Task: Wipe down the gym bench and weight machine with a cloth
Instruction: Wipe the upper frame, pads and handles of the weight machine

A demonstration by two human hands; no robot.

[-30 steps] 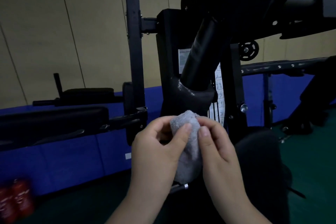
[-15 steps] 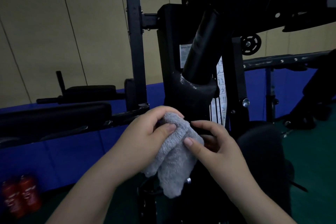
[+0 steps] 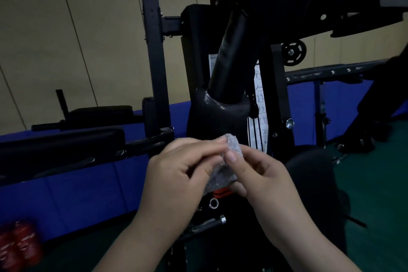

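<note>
A small grey terry cloth (image 3: pixel 223 171) is bunched between both hands, in front of the black weight machine (image 3: pixel 220 115). My left hand (image 3: pixel 176 176) pinches the cloth's top edge with its fingertips. My right hand (image 3: pixel 262 174) pinches it from the right, thumb on the front. The machine's padded back and thick black tube (image 3: pixel 231 59) rise just behind the cloth. A black bench pad (image 3: pixel 61 141) runs off to the left. The round black seat (image 3: pixel 313 174) lies at the lower right, partly hidden by my right forearm.
A black upright post (image 3: pixel 154 51) stands left of the machine. Blue mats (image 3: pixel 77 194) line the wall's base over a green floor (image 3: pixel 375 194). Red containers (image 3: pixel 19 243) sit at the lower left. A bar with holes (image 3: pixel 326 73) runs right. A pin and ring (image 3: pixel 214 203) show below the cloth.
The cloth hung loosely open below my hands half a second ago. Now it is gathered into a tighter bundle, and both hands have drawn closer together around it.
</note>
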